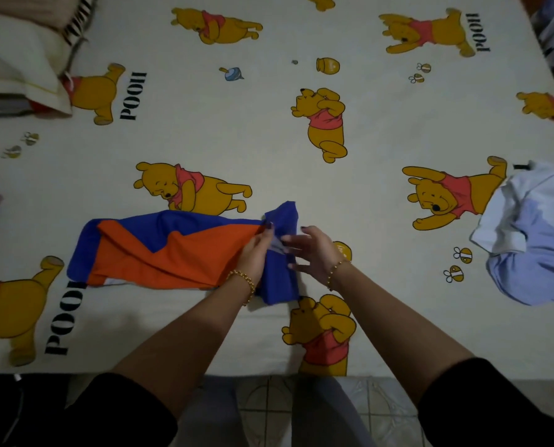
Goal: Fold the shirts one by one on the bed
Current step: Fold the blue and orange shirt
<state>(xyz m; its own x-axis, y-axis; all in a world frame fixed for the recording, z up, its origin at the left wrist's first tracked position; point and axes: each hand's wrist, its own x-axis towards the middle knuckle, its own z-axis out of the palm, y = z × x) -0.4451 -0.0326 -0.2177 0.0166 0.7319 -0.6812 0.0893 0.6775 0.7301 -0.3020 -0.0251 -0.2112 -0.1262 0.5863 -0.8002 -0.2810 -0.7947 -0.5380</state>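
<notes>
One orange and blue shirt [172, 253] lies spread near the front edge of the bed [237, 124], just before you. Your left hand [256, 250] pinches its cloth at the right end; your right hand [314, 253] rests with fingers spread on the blue part. A second, pale blue shirt [527, 246] lies crumpled well to the right, and one pillow [20, 59] sits at the far left

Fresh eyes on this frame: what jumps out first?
The orange and blue shirt lies crosswise near the front edge of the bed. The left hand pinches it at its right end, and the right hand is spread on the blue part beside it. Next come the cream bed sheet, printed all over with yellow bears, and a crumpled pale blue shirt at the right edge.
</notes>
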